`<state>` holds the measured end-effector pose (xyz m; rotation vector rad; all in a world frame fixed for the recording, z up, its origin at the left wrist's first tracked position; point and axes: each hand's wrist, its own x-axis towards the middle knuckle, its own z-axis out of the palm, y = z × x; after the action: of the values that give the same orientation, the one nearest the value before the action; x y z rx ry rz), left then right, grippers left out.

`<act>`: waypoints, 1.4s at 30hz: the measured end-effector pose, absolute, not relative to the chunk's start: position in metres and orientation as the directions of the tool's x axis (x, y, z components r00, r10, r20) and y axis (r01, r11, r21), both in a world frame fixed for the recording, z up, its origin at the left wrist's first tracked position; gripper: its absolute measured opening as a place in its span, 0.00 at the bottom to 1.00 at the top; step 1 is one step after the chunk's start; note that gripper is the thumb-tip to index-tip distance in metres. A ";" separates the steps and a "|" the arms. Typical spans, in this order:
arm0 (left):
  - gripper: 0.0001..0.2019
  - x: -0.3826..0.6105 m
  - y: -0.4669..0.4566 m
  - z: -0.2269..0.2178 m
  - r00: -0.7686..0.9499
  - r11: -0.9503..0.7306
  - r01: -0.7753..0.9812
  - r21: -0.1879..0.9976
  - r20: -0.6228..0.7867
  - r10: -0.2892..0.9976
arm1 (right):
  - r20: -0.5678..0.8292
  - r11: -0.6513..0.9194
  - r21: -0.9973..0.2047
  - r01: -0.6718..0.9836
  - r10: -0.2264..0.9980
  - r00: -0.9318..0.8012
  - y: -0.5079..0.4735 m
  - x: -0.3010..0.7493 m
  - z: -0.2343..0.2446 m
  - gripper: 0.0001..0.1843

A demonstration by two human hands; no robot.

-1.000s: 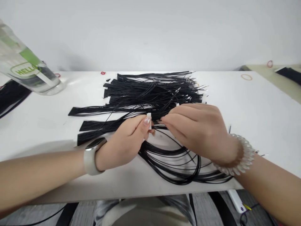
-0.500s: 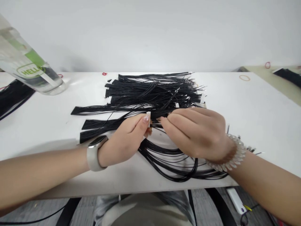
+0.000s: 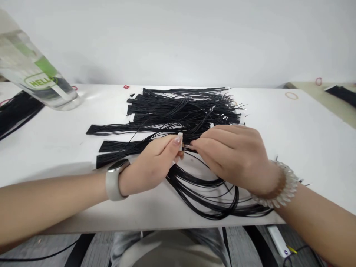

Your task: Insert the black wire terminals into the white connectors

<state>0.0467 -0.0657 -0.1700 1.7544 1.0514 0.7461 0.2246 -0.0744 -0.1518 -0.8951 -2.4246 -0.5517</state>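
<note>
Between thumb and fingers, my left hand [image 3: 155, 163] grips a small white connector [image 3: 180, 141] held upright. Black wires [image 3: 203, 215] loop from below that hand toward the right, over the front of the table. Just right of the connector, my right hand [image 3: 233, 154] is closed in a pinch, its fingertips close to the connector's face. A thin black wire seems to be between those fingertips, though they hide most of it. Behind both hands lies a pile of black wire bundles [image 3: 178, 107], with bare metal ends on the right.
A clear tumbler [image 3: 41, 79] marked HELLO stands at the left, near another black wire bundle [image 3: 16, 115]. Rubber bands [image 3: 291, 96] lie toward the back of the white table [image 3: 314, 148]. A white power strip [image 3: 278, 241] is below the front edge.
My right fingertips have come nearer to the connector and slightly lower. The left hand still holds the connector. The whole view has shifted slightly.
</note>
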 end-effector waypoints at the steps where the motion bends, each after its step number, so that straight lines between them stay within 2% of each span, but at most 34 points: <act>1: 0.19 0.047 -0.065 -0.170 0.445 -0.189 0.324 0.927 0.027 0.895 | 0.564 0.704 0.182 0.686 0.497 -0.660 -0.074 0.226 -0.152 0.08; 7: 0.20 0.046 -0.063 -0.168 0.393 -0.048 0.296 0.954 -0.076 0.917 | 0.576 0.662 0.159 0.733 0.541 -0.613 -0.072 0.232 -0.152 0.10; 14: 0.20 0.047 -0.063 -0.167 0.444 -0.127 0.288 0.949 -0.015 0.896 | 0.590 0.692 0.140 0.708 0.516 -0.621 -0.074 0.226 -0.154 0.06; 20: 0.20 0.047 -0.066 -0.167 0.451 -0.106 0.294 0.950 -0.041 0.892 | 0.552 0.696 0.116 0.708 0.548 -0.629 -0.075 0.225 -0.153 0.08; 26: 0.19 0.047 -0.064 -0.169 0.486 -0.088 0.266 0.960 -0.055 0.873 | 0.502 0.708 0.238 0.665 0.496 -0.709 -0.072 0.225 -0.155 0.13; 36: 0.19 0.046 -0.065 -0.169 0.534 -0.230 0.327 0.917 0.022 0.845 | 0.521 0.708 0.222 0.671 0.495 -0.695 -0.069 0.225 -0.159 0.14; 39: 0.19 0.046 -0.064 -0.171 0.527 -0.221 0.325 0.920 0.019 0.850 | 0.464 0.739 0.125 0.662 0.546 -0.697 -0.066 0.228 -0.154 0.10; 41: 0.19 0.046 -0.064 -0.171 0.499 -0.207 0.334 0.919 0.014 0.867 | 0.476 0.725 -0.014 0.689 0.611 -0.633 -0.066 0.233 -0.146 0.06; 42: 0.19 0.046 -0.064 -0.172 0.468 -0.193 0.340 0.920 0.012 0.884 | 0.496 0.711 -0.087 0.698 0.638 -0.588 -0.066 0.236 -0.140 0.09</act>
<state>0.0462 -0.0635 -0.1717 1.7548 1.0470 0.7082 0.2357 -0.0663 -0.1401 -1.0209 -2.4159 -0.1595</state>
